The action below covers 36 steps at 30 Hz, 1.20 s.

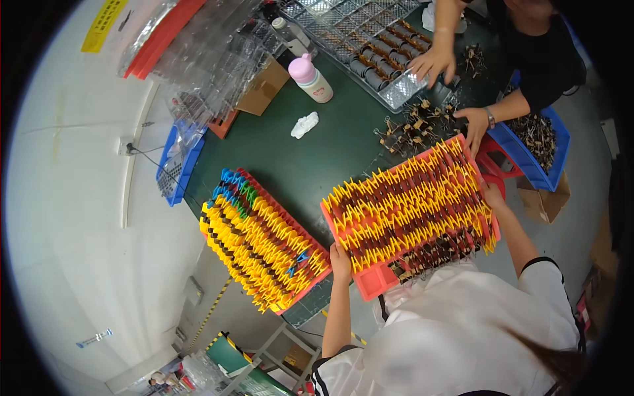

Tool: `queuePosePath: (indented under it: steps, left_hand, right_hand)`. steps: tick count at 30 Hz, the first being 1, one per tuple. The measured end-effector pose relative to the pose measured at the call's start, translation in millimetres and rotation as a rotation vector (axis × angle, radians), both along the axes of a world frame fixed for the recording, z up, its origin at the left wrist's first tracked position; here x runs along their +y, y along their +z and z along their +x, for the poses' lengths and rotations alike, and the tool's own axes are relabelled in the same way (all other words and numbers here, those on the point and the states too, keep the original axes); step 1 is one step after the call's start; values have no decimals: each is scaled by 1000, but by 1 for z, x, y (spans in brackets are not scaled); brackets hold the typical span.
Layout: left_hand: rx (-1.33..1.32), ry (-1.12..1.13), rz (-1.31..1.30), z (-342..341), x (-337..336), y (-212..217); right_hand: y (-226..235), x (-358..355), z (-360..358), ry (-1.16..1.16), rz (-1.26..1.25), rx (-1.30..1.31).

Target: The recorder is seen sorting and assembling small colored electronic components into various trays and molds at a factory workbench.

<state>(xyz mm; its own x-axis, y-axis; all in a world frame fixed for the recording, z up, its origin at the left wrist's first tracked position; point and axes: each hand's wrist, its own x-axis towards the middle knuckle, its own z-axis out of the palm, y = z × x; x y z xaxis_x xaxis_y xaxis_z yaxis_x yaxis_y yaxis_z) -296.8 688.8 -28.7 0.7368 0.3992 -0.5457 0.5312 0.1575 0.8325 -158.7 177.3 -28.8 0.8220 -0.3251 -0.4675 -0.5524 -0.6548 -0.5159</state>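
Note:
A red tray [374, 278] is held between my two hands over the near edge of the green table. Rows of small dark clips with yellow arms [396, 204] fill most of it, and darker metal clips [436, 256] lie along its near side. My left hand [340, 260] is closed round its left end. At the opposite end, my right hand [491, 197] grips the edge, its fingers partly hidden. To the left, a second red tray [290, 221] on the table carries yellow-armed clips with some blue and green ones.
Across the green table [264, 142], a co-worker's hands [432, 64] are by a loose pile of clips [419, 125] and a clear compartment tray [396, 99]. A pink-lidded bottle [310, 79] and crumpled tissue [304, 125] stand left of them. Blue bins [558, 142] hang at the right.

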Motion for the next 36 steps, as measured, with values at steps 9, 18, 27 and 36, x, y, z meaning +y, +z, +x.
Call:
queuePosePath:
  steps: [9, 18, 27, 36]
  left_hand:
    - [59, -222, 379, 55, 22, 11]
    - [150, -331, 77, 113, 36, 6]
    - [-140, -562, 493, 66, -18, 185]
    - [-262, -591, 483, 57, -6, 193]
  right_hand:
    - [25, 13, -27, -159, -46, 76]
    - [42, 27, -37, -437, 124, 230]
    - [41, -3, -38, -488, 106, 273]
    - [53, 4, -36, -508, 284, 264]
